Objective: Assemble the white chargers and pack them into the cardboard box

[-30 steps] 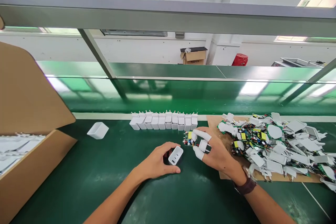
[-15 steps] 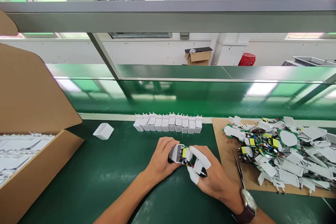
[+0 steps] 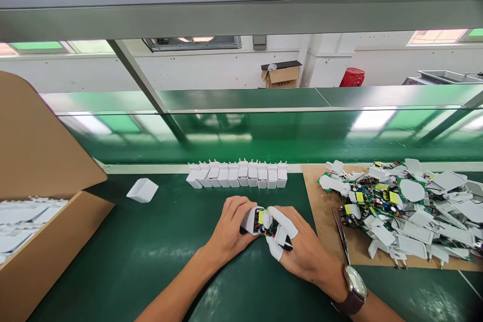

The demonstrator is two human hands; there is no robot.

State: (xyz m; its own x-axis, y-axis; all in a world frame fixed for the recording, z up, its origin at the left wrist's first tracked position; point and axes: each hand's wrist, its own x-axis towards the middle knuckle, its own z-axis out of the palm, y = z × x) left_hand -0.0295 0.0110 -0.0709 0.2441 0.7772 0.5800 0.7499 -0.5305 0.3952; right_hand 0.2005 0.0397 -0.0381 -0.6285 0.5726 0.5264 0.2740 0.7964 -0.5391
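Observation:
My left hand (image 3: 231, 227) is closed around a white plastic charger housing (image 3: 248, 221) in the middle of the bench. From the right, my right hand (image 3: 307, 249) grips a small circuit board (image 3: 263, 220) with a yellow component and a white plug cover, white finger cots on its thumb and forefinger. The board's left end meets the housing's mouth; how deep it sits inside is hidden. Beyond the hands stands a row of several white housings (image 3: 238, 176). One more white housing (image 3: 142, 190) lies apart to the left.
A heap of boards and white covers (image 3: 411, 211) lies on brown cardboard (image 3: 315, 181) at right, with tweezers (image 3: 342, 236) near my right wrist. At left stands an open carton (image 3: 71, 226) holding white parts. A metal rail (image 3: 241, 10) crosses above the bench.
My right hand has moved slightly left, bringing the circuit board closer to the housing in my left hand. The head view has tilted and shifted a little.

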